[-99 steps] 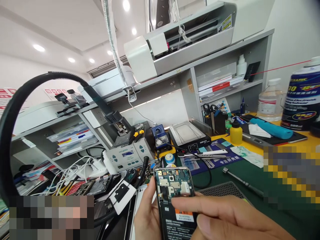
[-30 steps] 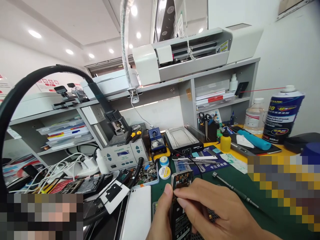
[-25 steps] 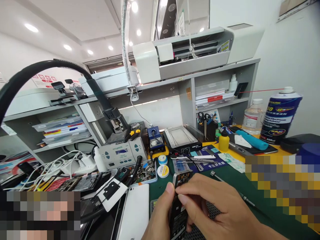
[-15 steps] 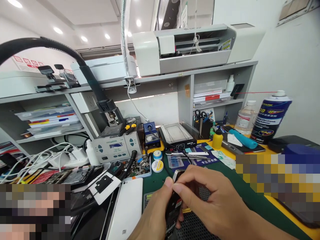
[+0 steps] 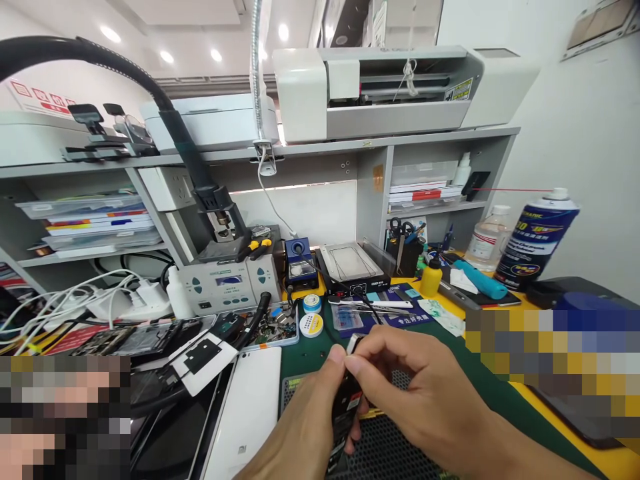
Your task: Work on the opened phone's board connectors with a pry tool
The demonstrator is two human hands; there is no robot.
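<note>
My left hand (image 5: pixel 305 420) grips an opened phone (image 5: pixel 347 400) on edge, thumb near its top corner. My right hand (image 5: pixel 410 387) curls over the phone from the right, fingertips pinched at its top end beside the left thumb. Only a dark strip of the phone's inside and a silver corner show between the hands. Under them lies a black perforated mat (image 5: pixel 385 453) on the green work mat (image 5: pixel 450 353).
A white phone back cover (image 5: pixel 245 420) lies left of my hands, among dismantled phones and cables. Behind stand a soldering station (image 5: pixel 233 283), solder tins (image 5: pixel 311 325), a heating plate (image 5: pixel 350 263), a yellow bottle (image 5: pixel 431 279) and a spray can (image 5: pixel 537 237). Shelves rise behind.
The phone has turned from facing me to edge-on and sunk toward the mat. My right hand closed over its top end. The view tilted downward.
</note>
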